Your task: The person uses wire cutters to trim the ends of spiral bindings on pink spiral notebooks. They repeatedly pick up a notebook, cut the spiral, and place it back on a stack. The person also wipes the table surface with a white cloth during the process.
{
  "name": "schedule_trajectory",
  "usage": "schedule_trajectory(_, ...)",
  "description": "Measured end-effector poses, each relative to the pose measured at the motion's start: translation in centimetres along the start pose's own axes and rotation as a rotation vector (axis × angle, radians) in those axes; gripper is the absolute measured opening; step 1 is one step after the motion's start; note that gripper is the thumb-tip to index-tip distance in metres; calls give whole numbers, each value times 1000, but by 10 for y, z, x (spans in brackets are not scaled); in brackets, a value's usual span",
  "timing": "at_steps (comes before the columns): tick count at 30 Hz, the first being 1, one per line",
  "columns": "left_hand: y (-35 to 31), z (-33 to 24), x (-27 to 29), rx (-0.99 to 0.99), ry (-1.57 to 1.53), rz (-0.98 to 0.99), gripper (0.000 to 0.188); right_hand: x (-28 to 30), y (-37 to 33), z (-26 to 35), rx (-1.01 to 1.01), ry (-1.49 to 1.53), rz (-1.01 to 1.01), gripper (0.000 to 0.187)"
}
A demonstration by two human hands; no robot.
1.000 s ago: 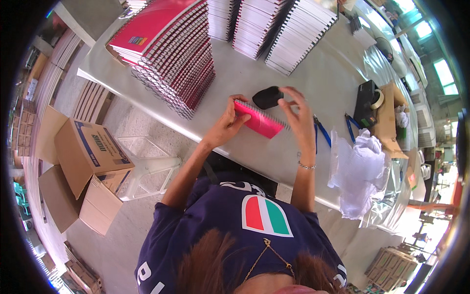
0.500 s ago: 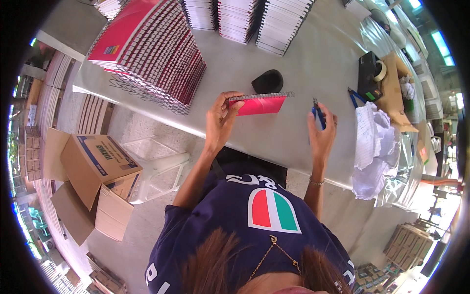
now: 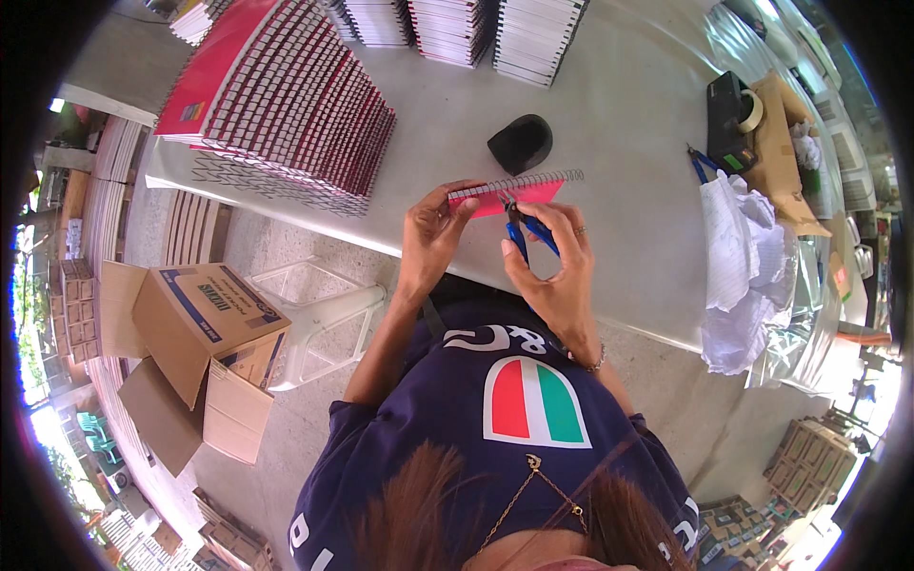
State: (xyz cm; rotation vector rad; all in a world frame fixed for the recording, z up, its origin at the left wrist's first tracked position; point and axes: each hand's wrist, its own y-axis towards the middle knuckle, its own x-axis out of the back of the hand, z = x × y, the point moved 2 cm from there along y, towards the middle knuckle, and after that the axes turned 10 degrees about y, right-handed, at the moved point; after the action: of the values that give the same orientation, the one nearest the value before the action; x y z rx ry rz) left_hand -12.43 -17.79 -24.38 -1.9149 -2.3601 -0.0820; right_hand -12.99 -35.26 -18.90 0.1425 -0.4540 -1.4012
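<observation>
Pink notebook point(image 3: 489, 202), held over the near part of the desk point(image 3: 628, 190), at one o'clock from the middle of the view, with a wire coil point(image 3: 528, 180) along its far long edge and a loose end of wire jutting past the cover toward two. With the notebook as centre of the dial: at eight, left hand point(image 3: 433, 238), clenched on the left end, thumb on the cover; at five, right hand point(image 3: 557, 265), grasping blue-handled pliers point(image 3: 515, 215), handles spread apart, tips pointing to eleven, close to the coil, contact impossible to tell. Just past twelve, near the coil, a black rounded object point(image 3: 521, 143). At ten, a tall stack of red notebooks point(image 3: 295, 105); between eleven and twelve, stacks of white-paged books point(image 3: 538, 38). Between two and three, a black holder point(image 3: 728, 138) with a roll of tape point(image 3: 750, 111); at three, a second pair of pliers point(image 3: 702, 165), beside crumpled white paper point(image 3: 738, 247). Toward eight, off the desk, a white stool point(image 3: 347, 309) and, farther out, an open cardboard box point(image 3: 205, 309).
</observation>
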Motion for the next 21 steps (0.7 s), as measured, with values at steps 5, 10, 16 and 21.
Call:
schedule_trajectory(5, -1, 8, 3, 28, 9, 22, 29, 2, 1, 1, 6, -13, -9, 43)
schedule_trajectory(10, -3, -7, 0, 48, -45, 50, 31, 0, -1, -1, -5, -18, -11, 43)
schedule_trajectory(16, 0, -2, -1, 25, -96, 69, 31, -3, -3, -3, -61, 33, 38, 41)
schedule_trajectory(21, -1, 3, 1, 5, -67, 114, 30, -6, -4, -1, 6, -4, 61, 42)
